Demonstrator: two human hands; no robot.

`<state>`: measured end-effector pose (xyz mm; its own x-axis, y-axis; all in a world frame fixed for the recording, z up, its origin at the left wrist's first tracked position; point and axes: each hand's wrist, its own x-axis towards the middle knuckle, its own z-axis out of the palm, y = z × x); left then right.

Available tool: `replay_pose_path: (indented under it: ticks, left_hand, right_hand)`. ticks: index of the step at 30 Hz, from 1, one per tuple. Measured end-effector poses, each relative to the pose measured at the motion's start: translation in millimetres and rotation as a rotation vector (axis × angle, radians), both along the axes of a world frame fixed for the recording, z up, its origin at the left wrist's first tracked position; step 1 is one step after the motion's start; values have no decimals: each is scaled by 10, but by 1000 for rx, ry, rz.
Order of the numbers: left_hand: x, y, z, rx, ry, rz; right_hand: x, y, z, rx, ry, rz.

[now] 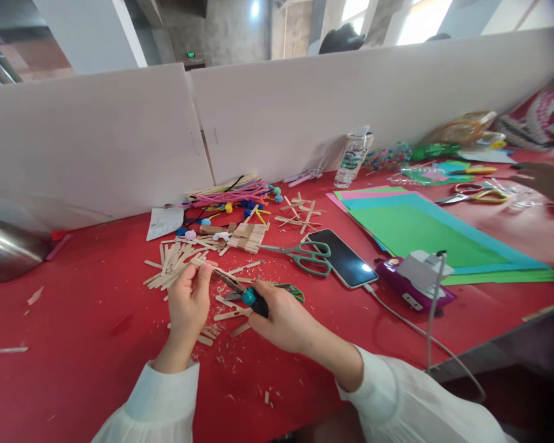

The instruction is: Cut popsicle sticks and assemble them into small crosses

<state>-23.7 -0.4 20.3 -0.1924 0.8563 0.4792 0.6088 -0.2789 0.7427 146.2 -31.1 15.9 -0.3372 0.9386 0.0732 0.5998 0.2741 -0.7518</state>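
Observation:
My left hand (190, 295) pinches a wooden craft stick (197, 263) between thumb and fingers. My right hand (281, 314) is wrapped round the black and teal handle of a utility knife (249, 298). Its dark blade points up and left to the stick near my left fingertips; whether it touches the wood I cannot tell. Behind my left hand lies a loose pile of craft sticks (173, 264). Scissors with grey-green handles (311, 258) rest with their blades toward a joined block of sticks (248, 237). Beyond my right knuckles, green-handled scissors (293, 291) are partly hidden.
Wood shavings litter the red table (96, 338). Rightward are a phone (344, 258) on a white cable, a purple power strip (410, 289) and coloured paper sheets (410, 224). A bottle (352, 159) and pipe cleaners (231, 194) stand before a white partition (96, 141). Another person's hand (542, 178) shows far right.

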Motion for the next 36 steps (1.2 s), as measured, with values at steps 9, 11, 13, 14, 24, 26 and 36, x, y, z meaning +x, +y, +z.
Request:
replay_pose_path:
  ticks: [9,11,13,14,24,26,36]
  left_hand:
    - [-21,27,-35,-21,-51,-5]
    - [-18,23,-30,-27,-53,-6]
    - [-13,15,-21,-20,-50,-12]
    - [-11,11,-16,-13,-47,-15]
    - [5,9,0,-4,-30,-16]
    - [6,7,1,-11,-25,-14]
    - [8,24,-69,-6,-29,0]
  right_hand:
    - [-15,26,-47,2,-1,-10]
    - [-14,31,-54,8,-4,-7]
    - [-16,36,-57,9,-4,-7]
    - [-17,39,-58,9,-4,-9]
    - [-21,38,-52,-1,23,-21]
    - [-21,28,-47,1,30,-26]
    - [-76,29,-94,2,19,-74]
